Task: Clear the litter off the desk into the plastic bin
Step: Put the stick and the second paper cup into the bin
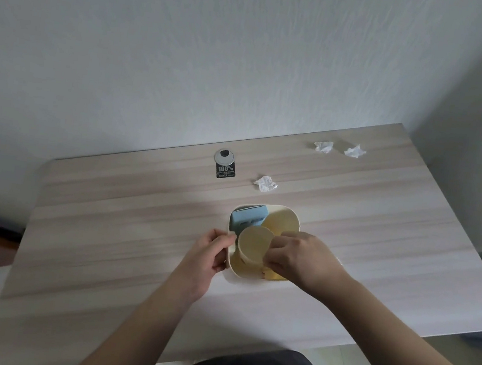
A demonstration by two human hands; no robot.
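left hand (214, 251) is pinching the cream plastic bin (288, 211) rim at nine o'clock; right hand's (300, 259) fingers are curling around a pale round paper cup (253, 243) over it.

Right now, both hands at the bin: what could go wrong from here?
1. The right hand grips a round cup over the bin, which already holds a blue box. The cup may jam or sit proud of the rim.
2. The left hand pinches only the bin's edge, so a push could tip or slide it.
3. Three paper wads lie far back. Reaching for them over the bin could knock it.
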